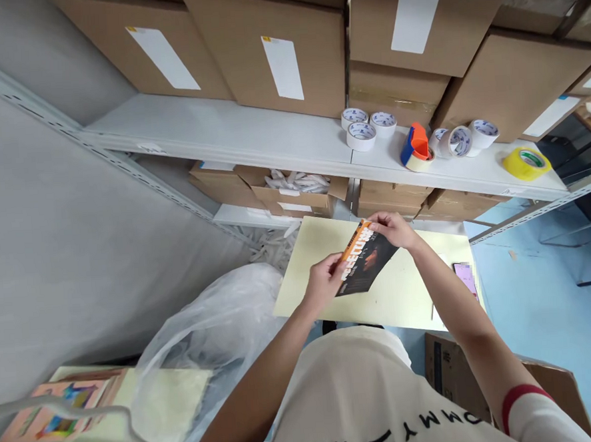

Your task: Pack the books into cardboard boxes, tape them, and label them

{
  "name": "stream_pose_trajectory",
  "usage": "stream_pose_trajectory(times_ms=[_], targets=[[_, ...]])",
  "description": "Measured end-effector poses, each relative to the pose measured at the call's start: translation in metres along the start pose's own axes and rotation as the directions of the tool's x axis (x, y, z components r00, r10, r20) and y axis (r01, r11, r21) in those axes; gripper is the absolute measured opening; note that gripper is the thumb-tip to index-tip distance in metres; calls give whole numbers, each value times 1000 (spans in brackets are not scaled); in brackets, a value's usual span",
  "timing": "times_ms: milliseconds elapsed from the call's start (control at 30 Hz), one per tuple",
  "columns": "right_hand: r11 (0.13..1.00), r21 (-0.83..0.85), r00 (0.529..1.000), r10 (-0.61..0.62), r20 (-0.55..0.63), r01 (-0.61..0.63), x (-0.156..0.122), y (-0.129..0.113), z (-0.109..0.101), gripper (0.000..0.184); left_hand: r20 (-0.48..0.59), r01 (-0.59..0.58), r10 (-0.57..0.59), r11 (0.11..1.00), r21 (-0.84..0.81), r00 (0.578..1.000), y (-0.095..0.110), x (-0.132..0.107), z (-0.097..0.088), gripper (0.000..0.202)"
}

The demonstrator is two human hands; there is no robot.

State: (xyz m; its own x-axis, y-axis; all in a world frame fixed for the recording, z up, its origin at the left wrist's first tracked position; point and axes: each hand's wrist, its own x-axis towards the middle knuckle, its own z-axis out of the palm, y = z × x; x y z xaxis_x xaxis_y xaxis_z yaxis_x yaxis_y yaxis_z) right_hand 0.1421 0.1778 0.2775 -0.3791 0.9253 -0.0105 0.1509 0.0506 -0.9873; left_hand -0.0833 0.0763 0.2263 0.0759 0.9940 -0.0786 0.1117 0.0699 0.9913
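Between my two hands I hold a book (pixel 372 259) with a black cover, big white lettering and an orange spine edge. It is tilted above a pale yellow tabletop (pixel 405 297). My left hand (pixel 326 279) grips the lower left end of the spine side. My right hand (pixel 391 228) pinches the upper corner, with the thumb on the cover. On the tabletop to the right, past my right forearm, lies a phone (pixel 464 278) with a pinkish screen.
A grey shelf (pixel 230 131) bears cardboard boxes (pixel 285 48), several white tape rolls (pixel 361 137), an orange-and-blue tape dispenser (pixel 417 143) and yellow tape (pixel 526 162). A clear plastic bag (pixel 221 312) bulges at left. An open box (pixel 556 385) stands at lower right, and books (pixel 61 409) lie lower left.
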Motion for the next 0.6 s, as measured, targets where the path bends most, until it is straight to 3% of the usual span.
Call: stream_pose_trajectory(times_ms=[100, 233, 300, 433, 533, 600], targets=[[999, 28, 994, 26, -103, -23, -7, -3, -6, 33, -183, -6, 5, 1000, -2, 983, -1, 5, 3, 42], [991, 108, 985, 90, -146, -74, -34, 2, -31, 40, -257, 37, -94, 975, -218, 962, -11, 9, -4, 51], [977, 199, 986, 106, -132, -78, -51, 8, -32, 49, -261, 43, -144, 934, -355, 955, -12, 14, -5, 56], [963, 270, 988, 47, -144, -7, -85, 25, 4, 66, -240, 28, -176, 857, -515, 955, -3, 21, 1, 57], [966, 257, 972, 65, -224, -5, -108, 39, 34, 73, -252, 21, -176, 855, -518, 952, 0, 22, 7, 58], [963, 268, 953, 110, -281, -33, -120, 48, 43, 74, -269, 35, -193, 866, -500, 944, -2, 21, 10, 66]])
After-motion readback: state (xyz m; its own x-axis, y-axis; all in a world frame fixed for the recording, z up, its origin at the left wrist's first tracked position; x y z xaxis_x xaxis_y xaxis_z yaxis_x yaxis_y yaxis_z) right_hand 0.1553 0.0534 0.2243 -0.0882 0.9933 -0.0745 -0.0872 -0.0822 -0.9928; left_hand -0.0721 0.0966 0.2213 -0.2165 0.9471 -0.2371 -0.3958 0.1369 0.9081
